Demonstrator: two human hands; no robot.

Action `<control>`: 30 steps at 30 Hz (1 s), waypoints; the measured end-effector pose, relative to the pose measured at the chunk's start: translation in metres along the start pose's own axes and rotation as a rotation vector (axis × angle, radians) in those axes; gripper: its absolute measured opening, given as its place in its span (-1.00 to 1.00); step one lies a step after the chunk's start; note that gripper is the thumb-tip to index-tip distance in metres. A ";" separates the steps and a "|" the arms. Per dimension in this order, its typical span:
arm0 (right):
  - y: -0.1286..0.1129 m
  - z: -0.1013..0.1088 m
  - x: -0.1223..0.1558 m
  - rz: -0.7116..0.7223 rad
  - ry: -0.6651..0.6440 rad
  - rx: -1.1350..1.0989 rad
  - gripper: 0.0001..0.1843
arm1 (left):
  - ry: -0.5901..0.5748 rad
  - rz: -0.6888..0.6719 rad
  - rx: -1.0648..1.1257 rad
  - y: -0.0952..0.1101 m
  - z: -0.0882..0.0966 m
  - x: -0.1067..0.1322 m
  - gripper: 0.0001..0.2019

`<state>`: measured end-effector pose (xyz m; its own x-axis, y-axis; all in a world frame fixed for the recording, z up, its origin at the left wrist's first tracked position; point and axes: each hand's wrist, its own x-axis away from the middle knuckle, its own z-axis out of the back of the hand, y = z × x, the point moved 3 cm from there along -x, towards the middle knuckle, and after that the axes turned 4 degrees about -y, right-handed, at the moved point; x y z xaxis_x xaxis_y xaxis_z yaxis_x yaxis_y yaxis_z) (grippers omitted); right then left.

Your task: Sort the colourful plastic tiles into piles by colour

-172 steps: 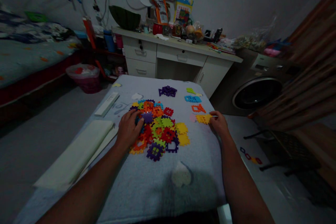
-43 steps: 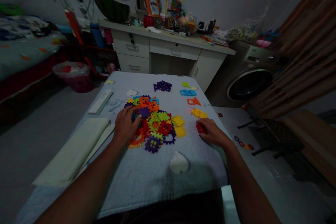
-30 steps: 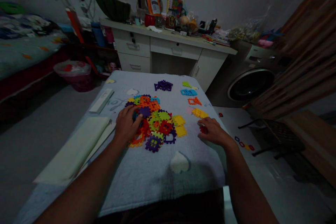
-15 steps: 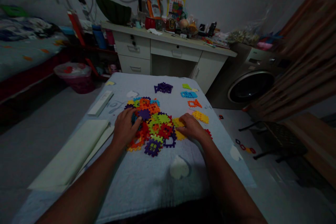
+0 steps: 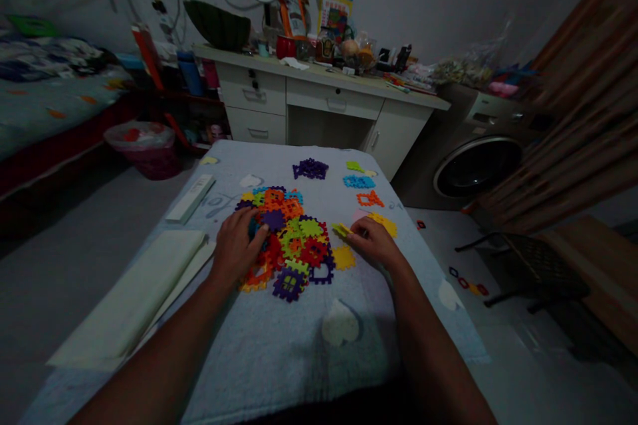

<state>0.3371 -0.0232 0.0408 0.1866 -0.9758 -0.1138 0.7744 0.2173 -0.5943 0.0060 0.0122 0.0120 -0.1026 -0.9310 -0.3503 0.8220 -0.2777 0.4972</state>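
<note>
A mixed heap of toothed plastic building pieces [image 5: 299, 246] in red, orange, green, purple and yellow lies mid-table. At its left side is my left hand [image 5: 236, 242], thumb and fingers curled around a dark blue toothed piece [image 5: 253, 229], mostly covered by the hand. Right of the heap, my right hand [image 5: 373, 239] pinches a yellow toothed piece [image 5: 341, 230], raised and tilted. Another yellow piece [image 5: 343, 257] lies flat just below it. More yellow pieces [image 5: 383, 224] sit beyond the right hand.
Sorted piles stand farther back: purple [image 5: 310, 169], blue [image 5: 359, 181], orange [image 5: 369, 198] and green [image 5: 354, 165]. A long white box [image 5: 191, 198] and folded pale sheets [image 5: 134, 299] lie at left. Beyond are a desk [image 5: 329, 89] and a washing machine [image 5: 473, 153].
My right hand has moved slightly right and lifted the upper yellow piece away from the heap, tilting it. The lower yellow piece stays on the table. My left hand has barely moved.
</note>
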 end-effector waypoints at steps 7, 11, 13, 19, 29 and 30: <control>0.006 0.003 -0.002 -0.053 0.037 -0.072 -0.81 | 0.007 -0.005 0.016 0.001 0.001 0.000 -0.52; 0.019 0.015 -0.001 -0.158 0.281 -0.119 -0.76 | 0.014 -0.015 0.018 0.001 0.001 0.000 -0.53; 0.026 0.021 0.001 -0.218 0.403 -0.138 -0.70 | 0.010 -0.016 0.014 0.000 0.001 0.000 -0.52; 0.037 0.028 0.004 -0.275 0.509 -0.096 -0.75 | -0.005 -0.007 0.004 0.002 0.002 0.000 -0.52; 0.045 0.026 0.001 -0.328 0.425 0.140 -0.81 | -0.002 -0.009 0.007 0.001 0.002 0.000 -0.52; 0.045 0.026 0.001 -0.328 0.425 0.179 -0.82 | 0.000 -0.008 0.009 0.002 0.003 0.000 -0.53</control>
<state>0.3878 -0.0136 0.0346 -0.3123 -0.9082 -0.2785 0.8482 -0.1346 -0.5122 0.0059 0.0107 0.0147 -0.1097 -0.9287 -0.3542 0.8161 -0.2876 0.5013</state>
